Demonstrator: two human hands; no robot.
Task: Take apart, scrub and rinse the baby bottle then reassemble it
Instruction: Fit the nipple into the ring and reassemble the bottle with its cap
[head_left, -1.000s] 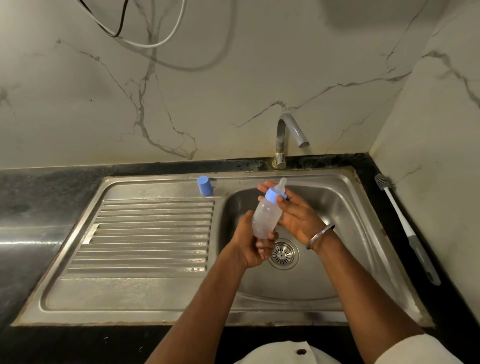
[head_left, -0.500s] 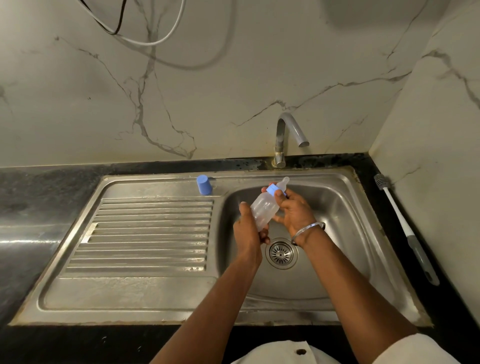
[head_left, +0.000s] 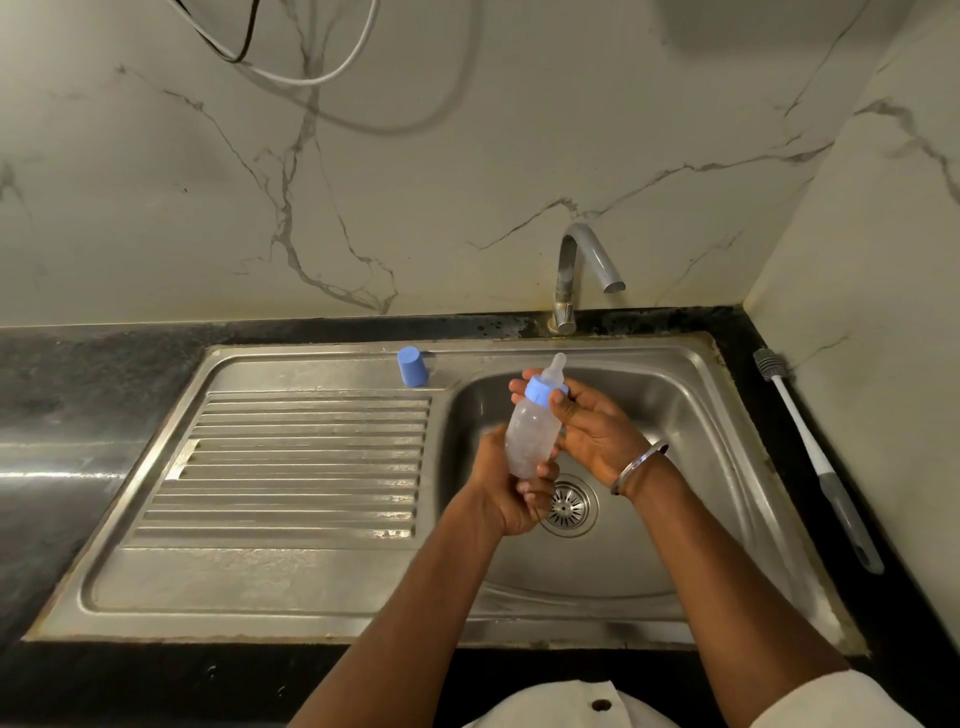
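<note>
- Gripping the baby bottle (head_left: 532, 436) by its lower body, the left hand (head_left: 511, 493) is curling its fingers round the cloudy wall, with fingertips showing under the base.
- The right hand (head_left: 597, 436) is clamping the blue collar (head_left: 540, 389): the thumb is pressing on the near side, while the fingers are lying behind it, their tips emerging past its left edge.
- The bottle is being held tilted above the basin of the sink (head_left: 675, 519), just over the drain (head_left: 569, 504), with the nipple (head_left: 557, 366) pointing up and away and sitting in the collar.
- A blue cap (head_left: 412, 366) is standing apart on the sink's back ledge, at the head of the ribbed drainboard (head_left: 301, 457).
- A bottle brush (head_left: 815, 457) is lying on the dark counter at the right, along the wall, well apart from both hands.
- A metal bangle (head_left: 639, 465) is circling the right wrist.
- Any print on the bottle's wall is proving too faint to read.
- The left palm is staying out of sight behind the back of the hand, and I cannot tell how tightly the collar is sitting on the neck.
- Cables (head_left: 311, 78) on the wall are being cut off by the top edge.
</note>
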